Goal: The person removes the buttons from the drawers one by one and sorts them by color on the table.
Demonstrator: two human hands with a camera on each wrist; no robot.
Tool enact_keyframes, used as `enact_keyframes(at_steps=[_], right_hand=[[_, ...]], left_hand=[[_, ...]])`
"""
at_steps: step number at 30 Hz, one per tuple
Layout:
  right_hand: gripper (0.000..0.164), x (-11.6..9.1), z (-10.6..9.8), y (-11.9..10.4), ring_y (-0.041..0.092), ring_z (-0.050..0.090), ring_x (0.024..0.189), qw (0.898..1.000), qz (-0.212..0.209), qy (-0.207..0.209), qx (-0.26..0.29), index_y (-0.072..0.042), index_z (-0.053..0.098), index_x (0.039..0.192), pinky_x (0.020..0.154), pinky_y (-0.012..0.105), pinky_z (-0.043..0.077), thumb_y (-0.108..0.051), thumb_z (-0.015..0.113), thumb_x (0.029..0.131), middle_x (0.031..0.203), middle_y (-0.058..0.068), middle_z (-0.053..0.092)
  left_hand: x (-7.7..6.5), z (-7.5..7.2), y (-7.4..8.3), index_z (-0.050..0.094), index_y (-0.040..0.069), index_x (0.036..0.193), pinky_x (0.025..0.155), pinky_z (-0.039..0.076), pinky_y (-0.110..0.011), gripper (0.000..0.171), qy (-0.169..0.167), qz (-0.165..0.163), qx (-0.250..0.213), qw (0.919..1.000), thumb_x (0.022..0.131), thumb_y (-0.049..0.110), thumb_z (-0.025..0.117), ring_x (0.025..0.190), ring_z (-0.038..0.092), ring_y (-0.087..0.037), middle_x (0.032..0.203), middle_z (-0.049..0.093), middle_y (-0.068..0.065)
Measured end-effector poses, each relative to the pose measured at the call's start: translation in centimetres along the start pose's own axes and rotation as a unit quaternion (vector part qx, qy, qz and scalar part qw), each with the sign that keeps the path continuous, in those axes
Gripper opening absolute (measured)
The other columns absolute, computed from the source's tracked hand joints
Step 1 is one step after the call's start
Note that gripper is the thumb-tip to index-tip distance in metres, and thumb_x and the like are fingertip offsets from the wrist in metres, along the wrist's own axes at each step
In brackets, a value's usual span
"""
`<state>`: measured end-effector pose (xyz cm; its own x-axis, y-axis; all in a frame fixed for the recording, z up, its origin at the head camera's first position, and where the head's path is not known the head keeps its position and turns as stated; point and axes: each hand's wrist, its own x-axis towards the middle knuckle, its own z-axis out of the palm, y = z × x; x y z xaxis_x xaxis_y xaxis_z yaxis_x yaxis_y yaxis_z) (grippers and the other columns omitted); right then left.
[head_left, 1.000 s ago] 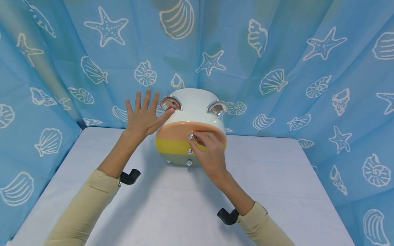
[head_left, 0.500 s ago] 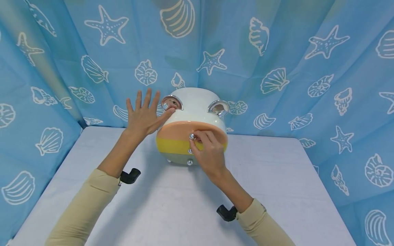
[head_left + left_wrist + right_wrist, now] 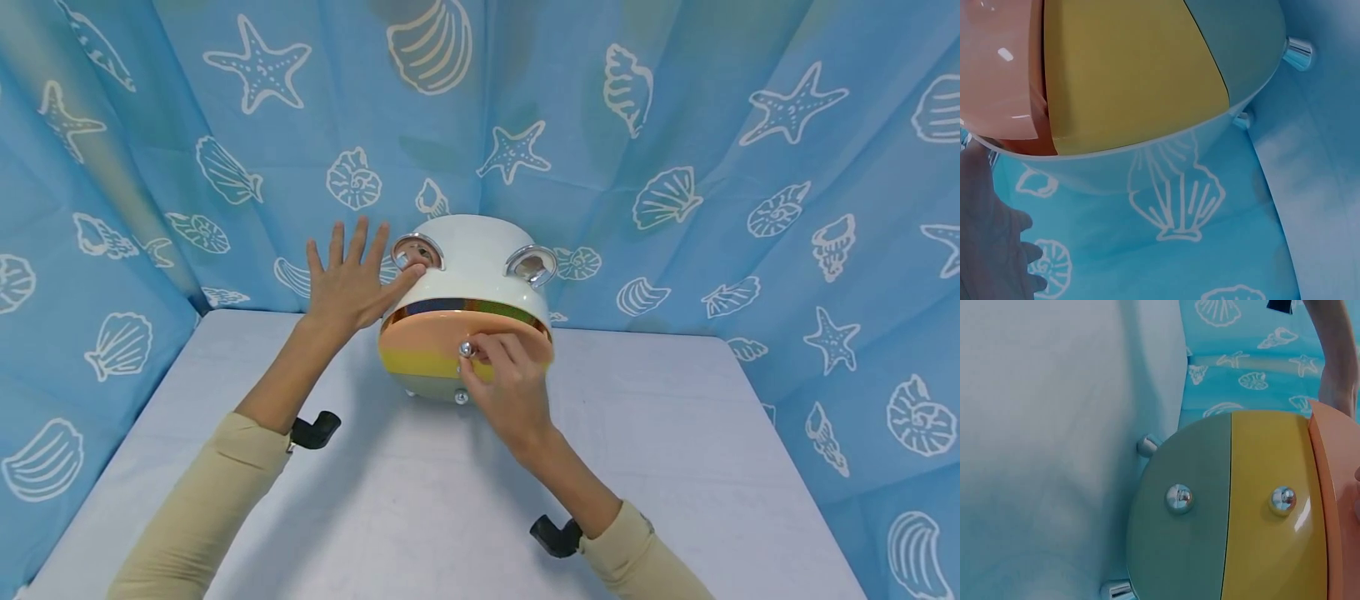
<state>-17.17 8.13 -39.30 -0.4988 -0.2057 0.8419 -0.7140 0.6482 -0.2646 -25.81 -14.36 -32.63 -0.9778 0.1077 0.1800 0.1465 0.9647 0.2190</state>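
Note:
A small white drawer chest [image 3: 476,237] with two chrome-rimmed mirrored rounds on top sits at the back of the table. My right hand [image 3: 513,387] pinches the chrome knob [image 3: 467,349] of its orange top drawer [image 3: 420,331]. That drawer stands out a little, leaving a dark gap under the chest's upper rim. Below it, the yellow drawer [image 3: 1272,550] and the green drawer [image 3: 1179,550] lie flush in the right wrist view. My left hand [image 3: 347,287] has its fingers spread straight, with the thumb against the chest's left side by one mirrored round.
The chest rests on short chrome feet [image 3: 1299,54] on a white-covered table [image 3: 420,500]. Close behind it hangs a blue curtain [image 3: 570,92] with white shell and starfish prints. A black wrist mount [image 3: 557,536] sticks out from the right forearm, and another from the left.
My right hand has drawn the orange drawer slightly toward me by its knob, so a gap now shows above its front. The left hand has kept its place.

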Motion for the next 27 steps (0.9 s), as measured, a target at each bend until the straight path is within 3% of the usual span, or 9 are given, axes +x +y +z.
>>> enact_keyframes(at_steps=[19,27], right_hand=[[0.024,-2.2,-2.1,-2.7,0.018,0.066,0.073,0.999,-0.043,0.003,-0.01,0.001,0.071,0.095,0.067,0.026,0.058,-0.001,0.083,0.074,0.09,0.01,0.063],[0.019,-2.9,-2.9,-3.8,0.016,0.066,0.074,0.998,-0.065,0.009,-0.014,0.002,0.071,0.094,0.068,0.024,0.057,-0.002,0.079,0.078,0.087,0.01,0.063]], left_hand=[[-0.1,0.1,0.0,0.012,0.016,0.162,0.111,-0.013,-0.065,0.097,0.001,0.0,-0.002,1.0,0.091,0.079,0.032,0.15,-0.006,-0.041,0.166,0.002,-0.015],[-0.1,0.1,0.1,0.012,0.015,0.162,0.11,-0.013,-0.066,0.097,0.002,-0.001,-0.01,1.0,0.091,0.078,0.032,0.15,-0.007,-0.041,0.166,0.002,-0.015]])
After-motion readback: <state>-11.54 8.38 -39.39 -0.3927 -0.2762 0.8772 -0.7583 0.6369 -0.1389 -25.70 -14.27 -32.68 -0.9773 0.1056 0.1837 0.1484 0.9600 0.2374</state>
